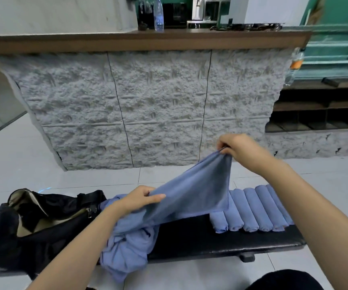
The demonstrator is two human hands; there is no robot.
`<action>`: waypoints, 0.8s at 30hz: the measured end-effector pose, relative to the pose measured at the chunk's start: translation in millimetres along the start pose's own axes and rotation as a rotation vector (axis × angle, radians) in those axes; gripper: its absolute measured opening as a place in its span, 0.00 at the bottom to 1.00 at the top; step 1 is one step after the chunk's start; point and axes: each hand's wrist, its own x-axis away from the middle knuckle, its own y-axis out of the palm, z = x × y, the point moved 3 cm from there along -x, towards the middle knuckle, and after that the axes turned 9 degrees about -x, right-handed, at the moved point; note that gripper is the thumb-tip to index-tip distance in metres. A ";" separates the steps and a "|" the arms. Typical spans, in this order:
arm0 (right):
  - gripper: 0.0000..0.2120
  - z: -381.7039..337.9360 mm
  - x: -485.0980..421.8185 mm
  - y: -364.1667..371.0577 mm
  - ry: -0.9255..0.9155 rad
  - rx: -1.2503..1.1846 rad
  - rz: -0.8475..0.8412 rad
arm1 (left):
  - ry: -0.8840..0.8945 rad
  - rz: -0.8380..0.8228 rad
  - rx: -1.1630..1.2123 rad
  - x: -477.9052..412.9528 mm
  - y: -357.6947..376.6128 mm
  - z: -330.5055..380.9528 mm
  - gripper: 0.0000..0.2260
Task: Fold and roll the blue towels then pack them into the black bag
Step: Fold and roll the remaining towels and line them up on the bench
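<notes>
1. The right hand (239, 149) pinches one corner of a blue towel (194, 191), thumb and fingertips closed on the hem. The cloth hangs straight down from that pinch.
2. The left hand (141, 198) grips the towel's other end, fingers curled over the top edge and thumb beneath.
3. The towel's long axis runs taut on a diagonal, low and near at the left fingers, high and farther out at the right fingers.
4. Bare black bench (189, 237) lies directly beneath the span between both grips; that is likely where the towel must go flat for folding.
5. A loose towel pile (127, 248) sits just below the left fingers, and the left hand is nearer to it.
6. Rolled towels (252, 208) lie in a row below the right fingers.
7. The open black bag (33, 216) lies left of the left hand.
</notes>
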 end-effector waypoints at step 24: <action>0.06 -70.4 0.9 21.3 -0.119 -0.037 0.119 | 0.123 0.159 -0.036 3.6 -33.5 128.8 0.11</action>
